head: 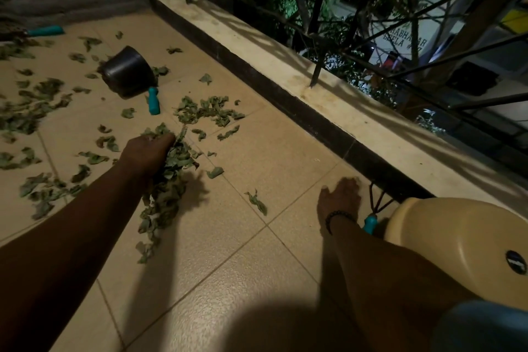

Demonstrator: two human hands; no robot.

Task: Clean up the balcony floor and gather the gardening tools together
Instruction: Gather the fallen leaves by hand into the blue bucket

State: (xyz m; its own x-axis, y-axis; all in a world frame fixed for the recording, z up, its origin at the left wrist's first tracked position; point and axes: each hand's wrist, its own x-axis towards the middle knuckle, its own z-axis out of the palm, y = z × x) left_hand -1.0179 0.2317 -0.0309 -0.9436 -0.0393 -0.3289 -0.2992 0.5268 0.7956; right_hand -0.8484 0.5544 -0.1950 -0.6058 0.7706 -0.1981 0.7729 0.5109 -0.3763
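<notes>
Many dry leaves (pixel 205 111) litter your beige tiled floor (pixel 237 260), your left hand (pixel 145 151) clutching a leafy bunch (pixel 168 183), your right hand (pixel 340 198) spread flat near the hand rake (pixel 374 214), with a tipped black pot (pixel 128 71) far left.

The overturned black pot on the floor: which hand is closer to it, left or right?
Left. The left hand holds a bunch of leaves on the tiles, a short way in front of the black pot. The right hand is far off, beside the hand rake.
</notes>
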